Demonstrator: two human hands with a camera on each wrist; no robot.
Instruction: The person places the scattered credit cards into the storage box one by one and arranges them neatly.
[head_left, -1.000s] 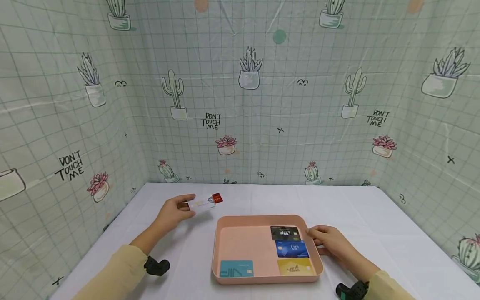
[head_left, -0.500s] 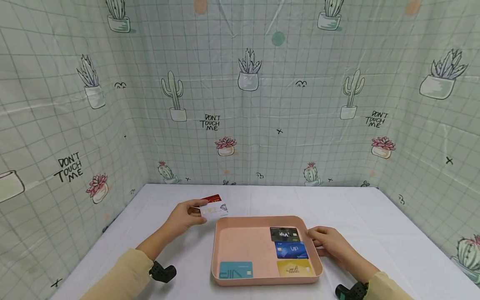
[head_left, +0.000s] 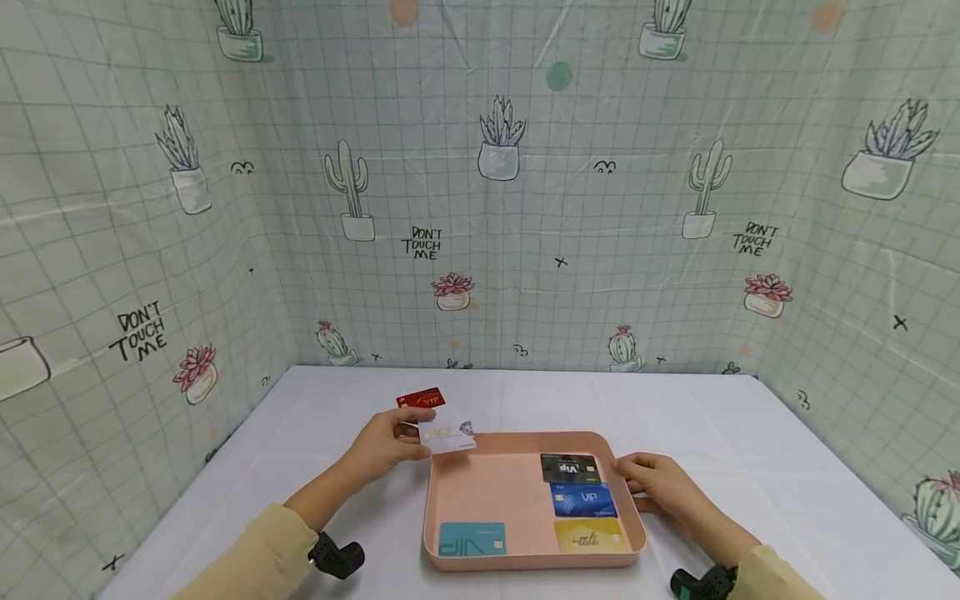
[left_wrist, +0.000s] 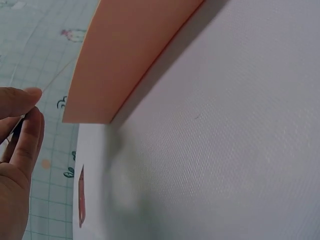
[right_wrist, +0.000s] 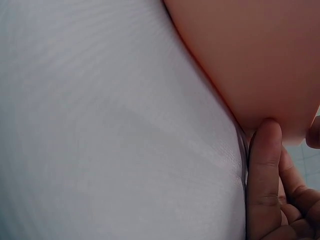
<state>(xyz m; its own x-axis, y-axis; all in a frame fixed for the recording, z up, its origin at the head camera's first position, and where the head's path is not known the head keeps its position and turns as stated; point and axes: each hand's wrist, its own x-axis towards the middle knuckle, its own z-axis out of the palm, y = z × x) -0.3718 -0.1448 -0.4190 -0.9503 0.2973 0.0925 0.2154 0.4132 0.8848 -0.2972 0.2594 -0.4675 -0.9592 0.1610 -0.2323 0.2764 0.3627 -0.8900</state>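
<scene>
My left hand (head_left: 384, 440) pinches a white VIP card (head_left: 447, 434) between thumb and fingers, over the back left corner of a pink tray (head_left: 480, 562). In the left wrist view the card shows only as a thin edge. At the tray's right side, my right hand (head_left: 663, 482) grips the wall near the rim; the right wrist view has a finger (right_wrist: 265, 155) against the outer wall. Inside the tray lie a black card (head_left: 570, 468), a blue VIP card (head_left: 583, 500), a yellow card (head_left: 588, 536) and a teal card (head_left: 472, 539).
On the white tabletop (head_left: 705, 417) behind the left hand lies a red VIP card (head_left: 421, 398). A cloth backdrop (head_left: 558, 208) with cactus prints and grid lines surrounds the table at the back and sides.
My left hand has carried the white card right and toward me, from left of the tray to its back left corner, uncovering more of the red card. The right hand has stayed at the tray.
</scene>
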